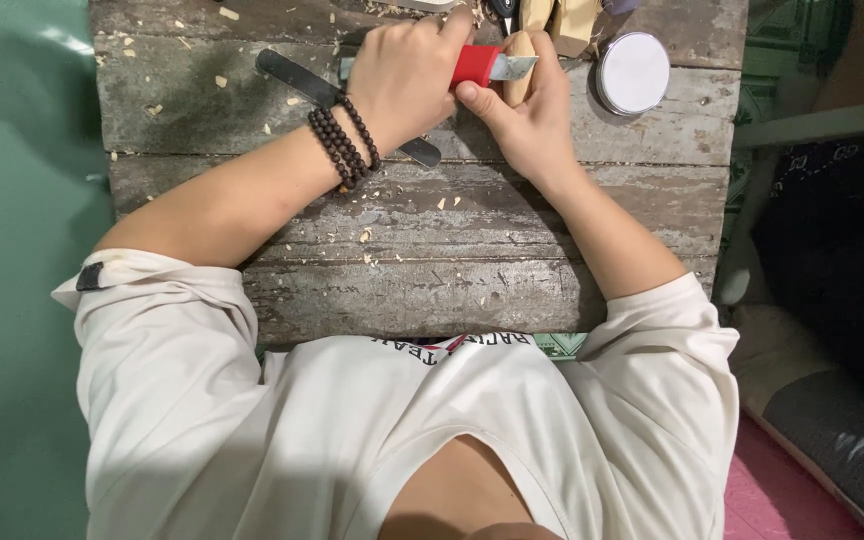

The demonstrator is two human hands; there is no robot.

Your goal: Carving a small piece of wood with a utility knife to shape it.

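Note:
My left hand, with a dark bead bracelet on its wrist, is closed around the red handle of a small knife. The short steel blade points right and rests against a pale piece of wood. My right hand grips that piece, its thumb pressed near the base of the blade. Both hands meet at the far edge of a weathered grey plank table. My fingers hide most of the wood piece.
A long black flat strip lies under my left wrist. A round white-topped tin stands to the right of my hands, with pale wooden blocks behind. Wood chips dot the planks. A green surface lies left, dark cushions right.

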